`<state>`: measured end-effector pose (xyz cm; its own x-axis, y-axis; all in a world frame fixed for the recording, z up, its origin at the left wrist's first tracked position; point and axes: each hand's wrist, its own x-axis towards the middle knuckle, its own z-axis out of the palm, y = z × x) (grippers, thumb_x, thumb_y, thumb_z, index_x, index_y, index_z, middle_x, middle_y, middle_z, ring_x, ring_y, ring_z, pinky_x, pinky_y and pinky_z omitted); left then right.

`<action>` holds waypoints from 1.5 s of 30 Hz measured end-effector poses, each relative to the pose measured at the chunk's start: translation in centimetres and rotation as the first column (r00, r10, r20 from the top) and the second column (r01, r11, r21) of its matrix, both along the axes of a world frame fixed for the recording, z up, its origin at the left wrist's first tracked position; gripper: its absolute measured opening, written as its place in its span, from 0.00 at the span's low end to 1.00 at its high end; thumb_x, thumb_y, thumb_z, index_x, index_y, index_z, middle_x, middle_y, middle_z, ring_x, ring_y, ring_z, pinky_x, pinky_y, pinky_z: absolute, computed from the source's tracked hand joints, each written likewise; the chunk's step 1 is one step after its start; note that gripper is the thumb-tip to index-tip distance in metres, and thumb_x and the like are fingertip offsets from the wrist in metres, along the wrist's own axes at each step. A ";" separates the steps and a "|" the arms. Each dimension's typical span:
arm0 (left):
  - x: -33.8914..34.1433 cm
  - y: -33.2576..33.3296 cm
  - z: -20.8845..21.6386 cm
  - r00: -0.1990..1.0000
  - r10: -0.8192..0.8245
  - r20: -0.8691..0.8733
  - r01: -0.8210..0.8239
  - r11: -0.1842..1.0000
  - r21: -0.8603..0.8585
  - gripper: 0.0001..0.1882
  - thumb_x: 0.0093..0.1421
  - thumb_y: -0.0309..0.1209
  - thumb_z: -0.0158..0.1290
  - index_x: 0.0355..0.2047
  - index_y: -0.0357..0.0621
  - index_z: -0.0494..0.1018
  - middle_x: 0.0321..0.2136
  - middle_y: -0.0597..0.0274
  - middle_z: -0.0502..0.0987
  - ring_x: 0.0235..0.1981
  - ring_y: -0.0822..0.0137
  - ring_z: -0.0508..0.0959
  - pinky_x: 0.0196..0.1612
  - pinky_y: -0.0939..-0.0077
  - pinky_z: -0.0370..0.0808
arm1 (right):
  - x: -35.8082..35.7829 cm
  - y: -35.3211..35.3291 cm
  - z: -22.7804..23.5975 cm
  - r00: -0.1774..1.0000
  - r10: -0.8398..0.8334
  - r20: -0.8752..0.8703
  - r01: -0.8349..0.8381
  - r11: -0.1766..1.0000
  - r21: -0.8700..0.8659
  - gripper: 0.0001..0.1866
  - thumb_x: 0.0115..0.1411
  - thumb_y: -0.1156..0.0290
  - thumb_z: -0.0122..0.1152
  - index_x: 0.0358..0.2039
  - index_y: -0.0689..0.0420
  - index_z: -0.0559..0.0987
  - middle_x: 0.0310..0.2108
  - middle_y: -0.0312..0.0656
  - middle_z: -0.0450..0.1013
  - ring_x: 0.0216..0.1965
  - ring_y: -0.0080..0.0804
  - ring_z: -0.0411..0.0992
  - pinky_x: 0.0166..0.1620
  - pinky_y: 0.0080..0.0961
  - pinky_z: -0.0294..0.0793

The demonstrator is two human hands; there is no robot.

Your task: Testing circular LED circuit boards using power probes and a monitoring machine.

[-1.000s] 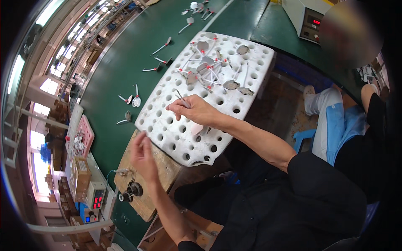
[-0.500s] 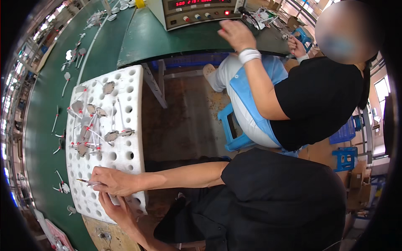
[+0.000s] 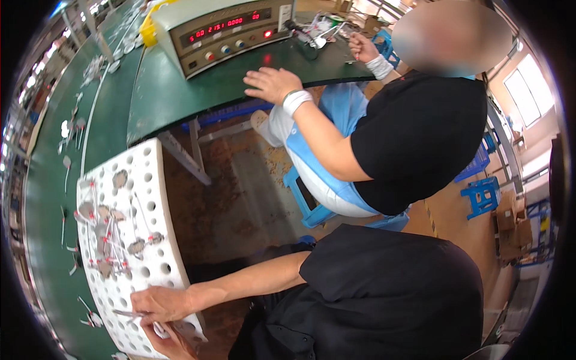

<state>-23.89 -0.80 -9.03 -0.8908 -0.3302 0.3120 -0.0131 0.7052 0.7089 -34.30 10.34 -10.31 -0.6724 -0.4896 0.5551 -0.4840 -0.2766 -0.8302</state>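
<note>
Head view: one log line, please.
right hand: holding slim tool; left hand: close beside right; white perforated board: beneath hands; grey discs: on board

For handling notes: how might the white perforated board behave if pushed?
The white perforated board looks light for its size, given many holes. Broad and flat, it would probably slide, not roll. Grey discs on top might shift.
</note>
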 end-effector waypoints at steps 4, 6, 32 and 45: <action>1.0 2.4 3.6 0.999 0.033 -0.009 -0.034 0.976 -0.215 0.18 0.65 0.39 0.53 0.46 0.35 0.75 0.38 0.48 0.79 0.39 0.59 0.79 0.42 0.68 0.75 | -0.3 0.6 0.4 0.997 0.036 -0.068 -0.035 0.999 0.018 0.16 0.55 0.63 0.58 0.32 0.66 0.77 0.28 0.52 0.72 0.35 0.53 0.73 0.39 0.42 0.71; 1.3 2.1 4.0 0.990 0.104 0.090 -0.084 0.976 -0.199 0.18 0.66 0.40 0.51 0.44 0.34 0.75 0.39 0.46 0.79 0.39 0.54 0.79 0.41 0.64 0.75 | -0.1 0.4 0.8 0.998 0.016 -0.063 -0.017 1.000 -0.022 0.15 0.55 0.64 0.57 0.33 0.66 0.77 0.28 0.52 0.72 0.35 0.53 0.73 0.39 0.41 0.71; 1.4 10.4 1.6 0.997 -0.073 -0.025 0.055 0.435 0.899 0.19 0.72 0.38 0.41 0.52 0.34 0.67 0.29 0.55 0.78 0.25 0.68 0.79 0.30 0.78 0.76 | -0.5 8.4 3.8 0.841 -0.005 0.541 -0.106 0.979 0.175 0.11 0.63 0.68 0.60 0.38 0.63 0.81 0.27 0.32 0.76 0.26 0.11 0.68 0.30 0.13 0.67; 3.0 12.6 0.9 0.992 -0.125 0.014 0.036 0.391 0.920 0.18 0.69 0.35 0.48 0.52 0.33 0.68 0.29 0.55 0.80 0.27 0.68 0.81 0.30 0.80 0.76 | -0.3 9.0 4.4 0.928 -0.034 0.371 -0.072 0.961 0.267 0.09 0.63 0.68 0.59 0.36 0.62 0.80 0.19 0.30 0.72 0.19 0.10 0.62 0.23 0.17 0.62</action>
<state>-20.92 11.77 -8.11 -0.9334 -0.3020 -0.1936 -0.0728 -0.3690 0.9266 -34.65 19.33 -5.88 -0.7919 -0.6000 0.1134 -0.1258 -0.0214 -0.9918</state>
